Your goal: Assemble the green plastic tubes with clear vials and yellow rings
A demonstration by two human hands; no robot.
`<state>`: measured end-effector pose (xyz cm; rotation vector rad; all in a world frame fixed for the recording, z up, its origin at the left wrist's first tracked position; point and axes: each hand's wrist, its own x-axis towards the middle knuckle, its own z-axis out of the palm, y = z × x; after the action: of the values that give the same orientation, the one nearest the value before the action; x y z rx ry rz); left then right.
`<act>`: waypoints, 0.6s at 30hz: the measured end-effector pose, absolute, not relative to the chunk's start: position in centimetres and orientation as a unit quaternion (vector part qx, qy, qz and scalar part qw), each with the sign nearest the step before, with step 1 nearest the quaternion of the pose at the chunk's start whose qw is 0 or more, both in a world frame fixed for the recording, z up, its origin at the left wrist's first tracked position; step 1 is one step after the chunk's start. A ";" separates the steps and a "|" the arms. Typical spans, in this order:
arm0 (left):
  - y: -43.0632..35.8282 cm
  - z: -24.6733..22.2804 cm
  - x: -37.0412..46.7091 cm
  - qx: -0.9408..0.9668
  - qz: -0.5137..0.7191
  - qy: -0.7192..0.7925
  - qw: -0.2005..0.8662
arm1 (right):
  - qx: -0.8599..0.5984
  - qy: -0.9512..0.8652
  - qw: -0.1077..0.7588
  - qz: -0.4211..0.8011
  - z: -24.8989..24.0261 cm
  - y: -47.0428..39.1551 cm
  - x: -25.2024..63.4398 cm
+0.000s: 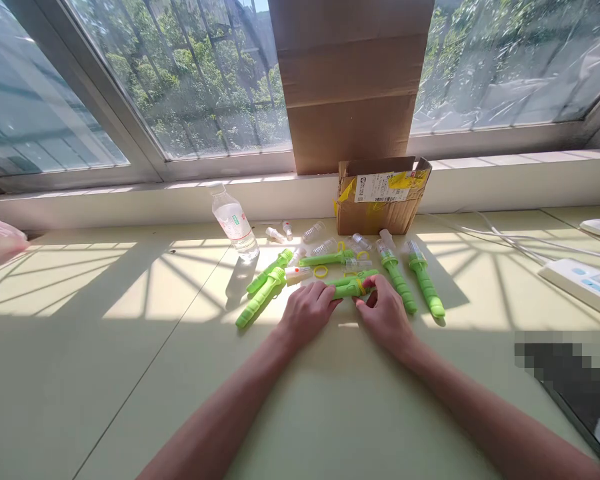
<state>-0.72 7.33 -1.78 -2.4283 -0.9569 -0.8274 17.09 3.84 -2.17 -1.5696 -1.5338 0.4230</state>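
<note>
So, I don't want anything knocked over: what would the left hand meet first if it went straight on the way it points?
The left hand would first meet the green tube it is gripping; what follows is hard to judge, as depth is unclear.

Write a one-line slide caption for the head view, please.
Left hand and right hand on a green tube with a yellow ring, at a partly sunlit table.
</note>
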 end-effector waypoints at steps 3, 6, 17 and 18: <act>7.2 -1.6 -0.6 -0.873 -0.283 -0.346 0.197 | -0.634 -0.615 0.435 0.176 -2.1 3.8 17.1; 7.1 -1.5 -0.6 -0.877 -0.262 -0.354 0.193 | -0.635 -0.613 0.436 0.178 -2.1 3.8 17.1; 7.3 -1.7 -0.9 -0.878 -0.243 -0.359 0.204 | -0.632 -0.615 0.433 0.184 -2.1 3.8 17.1; 7.2 -1.7 -0.8 -0.875 -0.252 -0.355 0.212 | -0.632 -0.615 0.435 0.183 -2.1 3.8 17.1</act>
<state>-0.84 7.25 -1.72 -2.4302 -0.9867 -0.7001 17.07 3.85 -2.11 -1.5725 -1.5312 0.4564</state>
